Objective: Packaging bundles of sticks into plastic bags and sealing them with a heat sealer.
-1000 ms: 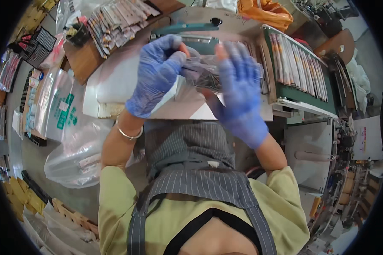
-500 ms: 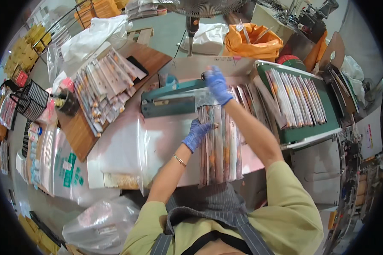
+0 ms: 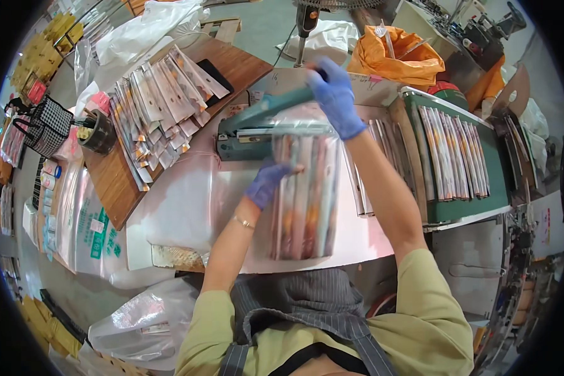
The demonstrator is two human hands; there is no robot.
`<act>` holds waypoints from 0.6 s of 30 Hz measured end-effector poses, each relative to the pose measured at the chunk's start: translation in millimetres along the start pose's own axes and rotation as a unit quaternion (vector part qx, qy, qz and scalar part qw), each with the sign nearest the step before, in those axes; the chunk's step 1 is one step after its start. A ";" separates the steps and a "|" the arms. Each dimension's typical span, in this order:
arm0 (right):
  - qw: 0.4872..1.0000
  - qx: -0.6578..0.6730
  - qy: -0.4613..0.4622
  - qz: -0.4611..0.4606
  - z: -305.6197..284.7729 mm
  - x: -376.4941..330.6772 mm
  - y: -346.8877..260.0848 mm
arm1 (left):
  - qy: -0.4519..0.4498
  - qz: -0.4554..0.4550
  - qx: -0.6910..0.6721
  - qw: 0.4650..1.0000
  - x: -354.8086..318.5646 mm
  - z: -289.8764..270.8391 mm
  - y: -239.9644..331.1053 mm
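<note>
My left hand (image 3: 268,184), in a blue glove, is closed on the left side of a bundle of long printed packets (image 3: 306,213) in a clear plastic bag. The bundle is blurred, and its far end is at the front of a teal hand-operated bag sealer (image 3: 244,149). The sealer's arm (image 3: 276,104) is tilted up from the base at its right end. My gloved right hand (image 3: 337,100) is closed round that raised end, on the black knob. Further packets (image 3: 387,150) stand just right of the bundle, partly behind my right forearm.
A wooden board (image 3: 116,203) at the left carries a fanned pile of packets (image 3: 160,106) and a dark cup (image 3: 98,135). At the right, a green tray (image 3: 464,210) holds a row of packets (image 3: 451,153). Clear plastic sheets (image 3: 182,194) lie left of my arm. Behind stand a fan and an orange sack (image 3: 395,59).
The sealer's arm has gone up with my right hand. My left hand has moved the bundle left, away from the packets at the right. The whole view has shifted slightly.
</note>
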State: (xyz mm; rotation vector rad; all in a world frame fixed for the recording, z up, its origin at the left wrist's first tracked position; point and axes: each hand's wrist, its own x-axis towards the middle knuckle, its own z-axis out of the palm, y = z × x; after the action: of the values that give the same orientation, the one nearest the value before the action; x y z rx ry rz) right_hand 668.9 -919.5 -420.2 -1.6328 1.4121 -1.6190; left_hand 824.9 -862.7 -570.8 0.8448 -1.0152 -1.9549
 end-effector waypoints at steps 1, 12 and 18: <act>0.996 -0.055 -0.021 -0.073 15.1 8.9 -26.6 | -0.019 0.054 0.066 0.996 9.5 17.3 15.6; 0.981 0.099 0.093 0.137 -17.6 -54.1 113.6 | 0.069 -0.046 0.064 0.994 -6.2 -62.2 -15.3; 0.949 0.231 0.146 0.159 -5.5 -56.2 123.8 | 0.124 -0.071 0.036 0.989 -24.6 -75.6 -14.5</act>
State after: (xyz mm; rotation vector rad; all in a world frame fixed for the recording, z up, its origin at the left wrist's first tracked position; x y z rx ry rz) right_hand 632.7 -916.6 -551.3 -0.8825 1.2210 -1.8648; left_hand 893.6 -863.1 -613.3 1.1972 -0.9015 -1.8804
